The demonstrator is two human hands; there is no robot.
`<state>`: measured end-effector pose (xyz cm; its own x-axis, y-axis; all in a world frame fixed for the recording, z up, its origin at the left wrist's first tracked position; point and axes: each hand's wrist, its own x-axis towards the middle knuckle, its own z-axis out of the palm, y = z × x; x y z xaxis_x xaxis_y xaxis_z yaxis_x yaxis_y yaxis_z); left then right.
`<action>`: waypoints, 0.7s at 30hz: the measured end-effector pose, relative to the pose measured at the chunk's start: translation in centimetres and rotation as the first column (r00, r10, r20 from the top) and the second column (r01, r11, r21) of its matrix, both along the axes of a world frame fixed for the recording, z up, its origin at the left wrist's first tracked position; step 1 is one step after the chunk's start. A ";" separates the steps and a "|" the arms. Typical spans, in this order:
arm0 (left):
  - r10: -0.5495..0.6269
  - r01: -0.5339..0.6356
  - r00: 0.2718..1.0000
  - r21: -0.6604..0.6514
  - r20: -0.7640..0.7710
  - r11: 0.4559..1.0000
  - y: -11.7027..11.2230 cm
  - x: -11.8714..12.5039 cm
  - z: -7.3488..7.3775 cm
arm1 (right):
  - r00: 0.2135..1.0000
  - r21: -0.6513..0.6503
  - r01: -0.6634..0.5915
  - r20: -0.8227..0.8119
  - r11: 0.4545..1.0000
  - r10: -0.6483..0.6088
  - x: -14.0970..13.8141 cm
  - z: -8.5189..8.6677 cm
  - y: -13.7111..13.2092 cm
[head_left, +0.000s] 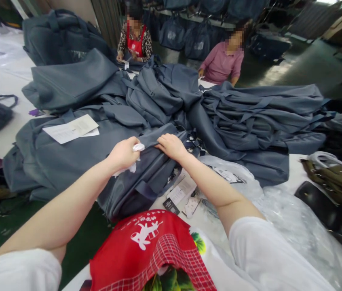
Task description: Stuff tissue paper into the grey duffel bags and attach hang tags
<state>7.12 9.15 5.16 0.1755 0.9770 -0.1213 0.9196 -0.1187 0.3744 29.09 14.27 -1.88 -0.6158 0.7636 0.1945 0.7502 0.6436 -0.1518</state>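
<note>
In front of me a blue-grey bag (128,194) lies on the table, its near end by my red apron. My left hand (124,153) is closed around a crumpled white cloth (138,147), and part of the cloth hangs below the fist. This hand is just over the bag's left edge. My right hand (172,146) has its fingers bent over the upper part of the same bag, gripping the material; the thumb is mostly hidden. Printed white papers (73,128) rest on another blue-grey bag (46,157) to the left.
Stacked blue-grey bags (258,117) fill the far right side, and more are heaped at the left. Paper tags (183,190) and clear plastic (292,226) lie on my right, near an olive bag (337,178). Two people sit across the table (298,159).
</note>
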 end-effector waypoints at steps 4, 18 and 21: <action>0.211 -0.199 0.947 -0.075 0.240 0.977 -6.1 -8.3 -4.2 | 0.995 0.066 0.101 -0.032 0.993 -0.099 0.2 -0.9 1.7; 0.796 -0.724 0.548 -0.331 0.256 0.605 -20.3 -11.8 -14.1 | 0.976 0.034 0.117 -0.189 0.993 -0.108 -3.7 -0.3 3.2; 0.815 -0.692 0.481 -0.432 0.323 0.579 -21.9 -10.7 -12.6 | 0.914 0.028 0.182 -0.372 0.983 -0.158 -1.2 1.4 -0.4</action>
